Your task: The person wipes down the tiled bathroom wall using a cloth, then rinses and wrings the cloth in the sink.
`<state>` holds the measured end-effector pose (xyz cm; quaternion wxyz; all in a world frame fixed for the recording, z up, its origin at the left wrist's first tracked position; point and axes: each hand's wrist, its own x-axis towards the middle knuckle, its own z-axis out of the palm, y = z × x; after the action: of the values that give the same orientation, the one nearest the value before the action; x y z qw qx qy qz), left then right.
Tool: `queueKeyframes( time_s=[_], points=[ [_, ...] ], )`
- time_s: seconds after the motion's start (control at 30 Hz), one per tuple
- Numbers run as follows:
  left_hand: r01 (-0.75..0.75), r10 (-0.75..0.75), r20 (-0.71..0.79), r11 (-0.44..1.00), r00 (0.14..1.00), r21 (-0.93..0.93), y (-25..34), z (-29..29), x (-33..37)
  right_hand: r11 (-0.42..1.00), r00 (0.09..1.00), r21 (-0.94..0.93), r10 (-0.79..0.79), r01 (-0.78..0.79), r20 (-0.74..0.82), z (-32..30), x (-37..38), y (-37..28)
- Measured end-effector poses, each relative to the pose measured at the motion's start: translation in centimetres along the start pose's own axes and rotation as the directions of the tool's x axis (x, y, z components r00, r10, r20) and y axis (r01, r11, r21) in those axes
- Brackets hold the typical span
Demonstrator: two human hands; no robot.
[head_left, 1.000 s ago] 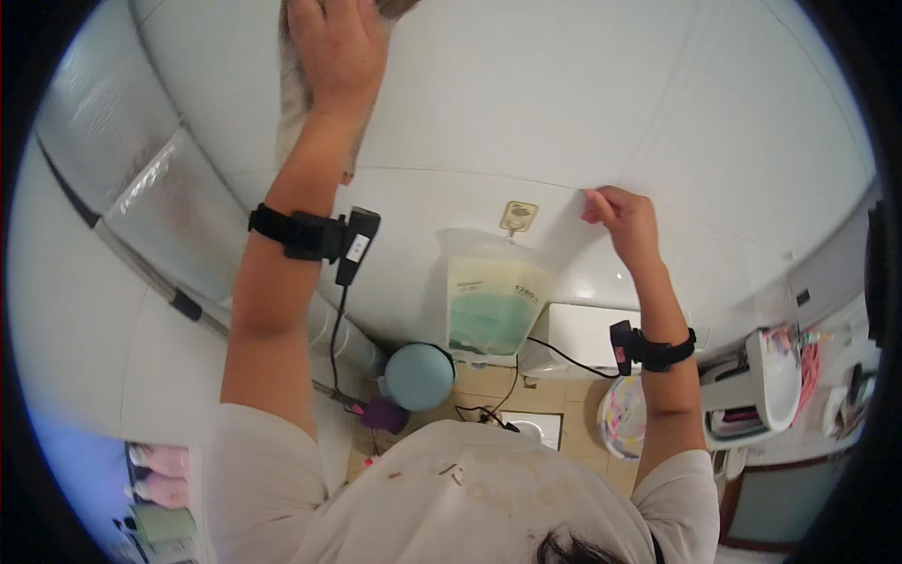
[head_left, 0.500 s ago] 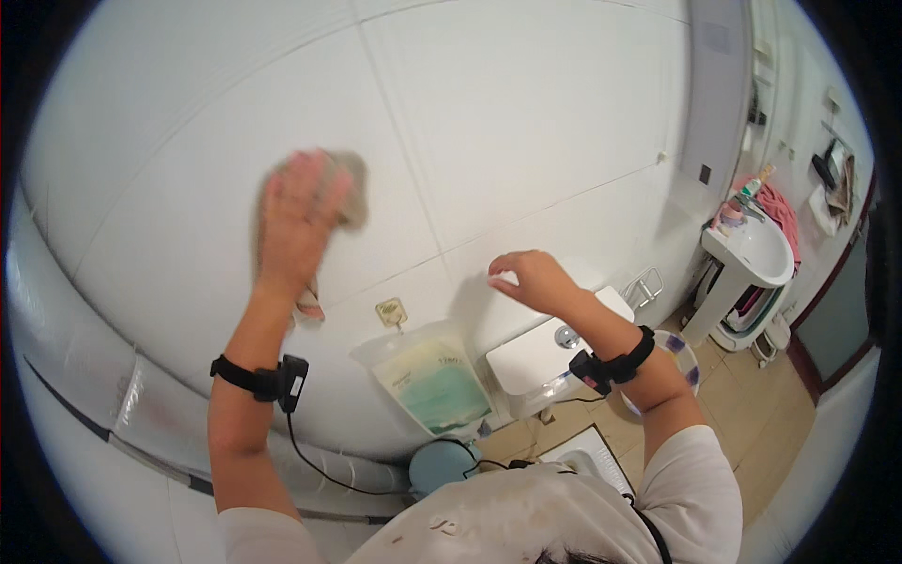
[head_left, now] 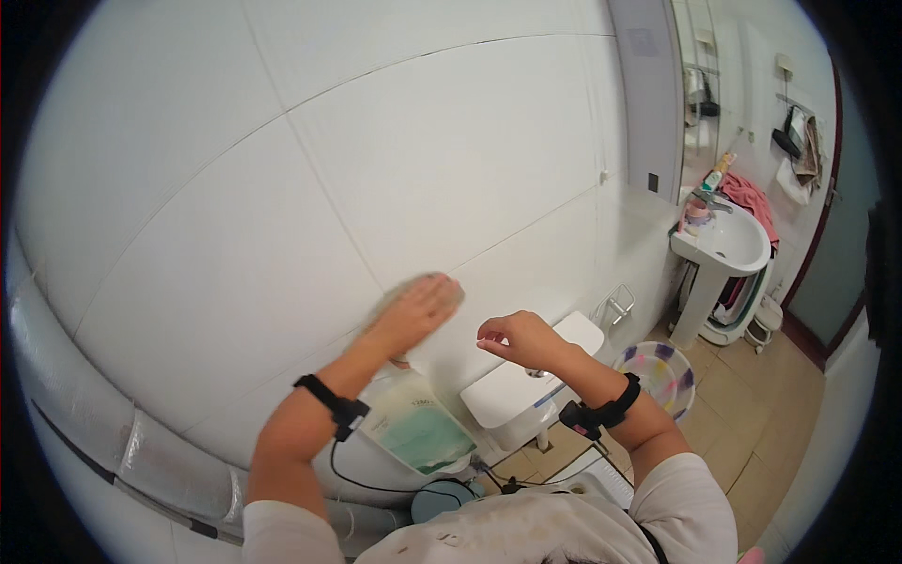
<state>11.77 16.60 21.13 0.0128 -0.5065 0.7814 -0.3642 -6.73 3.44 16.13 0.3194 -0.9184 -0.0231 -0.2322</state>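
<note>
Since the earlier frame, the cloth has moved rightward across the white wall, beneath your left hand, whose blurred fingers lie flat and together over it. Your right hand hovers near, thumb apart from curled fingers, above the toilet tank; a green-and-white pouch hangs below your left hand.

left hand lower on wall, nearer right hand, cloth mostly hidden beneath

The beige tiled floor carries a multicoloured basin and a white sink pedestal.
</note>
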Motion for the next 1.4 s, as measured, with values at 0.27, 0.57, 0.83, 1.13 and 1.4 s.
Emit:
queueKeyframes(
  time_s=[0.27,0.57,0.83,1.13,1.4],
  points=[
    [0.567,-0.243,-0.623,0.723,0.743,0.394,-12.1,-15.1,11.2,0.996,0.997,0.077,0.052,-0.047,-0.061,-3.2,-0.9,0.5],
    [0.375,-0.174,0.423,0.807,0.889,-0.455,0.3,8.4,11.9,0.993,0.972,0.101,0.087,-0.067,-0.218,-5.0,-2.5,3.0],
    [0.174,-0.187,-0.096,0.976,0.978,-0.128,-6.6,1.5,18.7,0.984,0.957,0.087,0.171,-0.154,-0.235,-6.9,-4.3,5.0],
    [0.361,-0.249,-0.397,0.901,0.884,0.239,-9.6,-0.4,25.9,0.973,0.942,0.129,0.221,-0.193,-0.254,-6.4,-5.3,7.2],
    [-0.141,0.141,0.024,0.99,0.99,-0.025,0.1,13.6,19.0,0.992,0.957,0.023,0.123,-0.121,-0.262,-6.2,-4.6,8.5]
  ],
)
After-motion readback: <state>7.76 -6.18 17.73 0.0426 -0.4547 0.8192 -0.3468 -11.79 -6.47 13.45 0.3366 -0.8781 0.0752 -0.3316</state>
